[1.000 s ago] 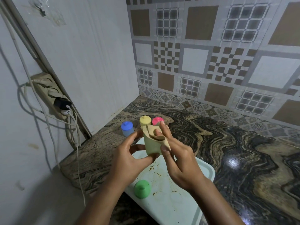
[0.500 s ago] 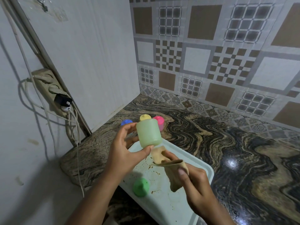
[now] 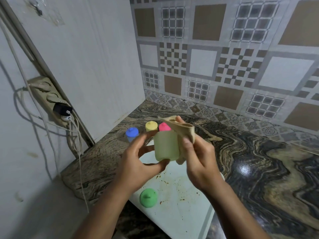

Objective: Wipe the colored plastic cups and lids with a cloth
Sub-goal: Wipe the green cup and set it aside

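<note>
Above a stained tray (image 3: 186, 221), the left hand (image 3: 138, 163) grips a green cup (image 3: 165, 145) between thumb and fingers while the right hand (image 3: 198, 159) pinches a cloth (image 3: 183, 128) against its side; a lid (image 3: 148, 198) lies below the left hand.

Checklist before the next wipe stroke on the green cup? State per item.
1. Left hand grip on the pale green plastic cup: ok, pinched between thumb and fingers, held in the air.
2. Right hand grip on the beige cloth: ok, cloth lies against the cup's right side.
3. Lid off: ok, green domed plastic lid lies on the stained white plastic tray.
4. Tray clean for set-down: not ok, brown spots.
5. Cup's inside wiped: cannot tell.
6. Blue-lidded cup, yellow-lidded cup, pink-lidded cup out of the way: ok, upright on the marbled counter behind.
</note>
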